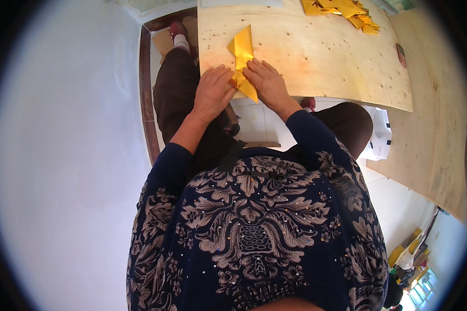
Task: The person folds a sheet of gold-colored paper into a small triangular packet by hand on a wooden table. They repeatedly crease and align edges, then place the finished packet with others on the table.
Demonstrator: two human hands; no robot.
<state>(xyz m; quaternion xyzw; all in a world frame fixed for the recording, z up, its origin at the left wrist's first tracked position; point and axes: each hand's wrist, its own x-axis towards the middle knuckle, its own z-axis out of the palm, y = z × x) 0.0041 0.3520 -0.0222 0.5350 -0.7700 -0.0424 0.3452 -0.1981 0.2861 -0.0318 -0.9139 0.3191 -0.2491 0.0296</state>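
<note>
A folded piece of gold paper (242,46) lies on the pale wooden table at its near edge. One pointed end is directed away from me, and the other tip sticks out over the near edge. My left hand (213,92) has its fingertips against the left side of the fold, with the fingers bent and close together. From the other side, my right hand (268,84) pinches and presses the paper's right edge. Both sets of fingertips are partly hidden from above, so the exact grip is hard to see.
Several folded gold paper pieces (347,11) are heaped at the table's far right. A small dark red object (401,55) sits near the right edge of the table (321,62). Below it stands a white bag (381,136). A pale wall (62,129) rises on the left.
</note>
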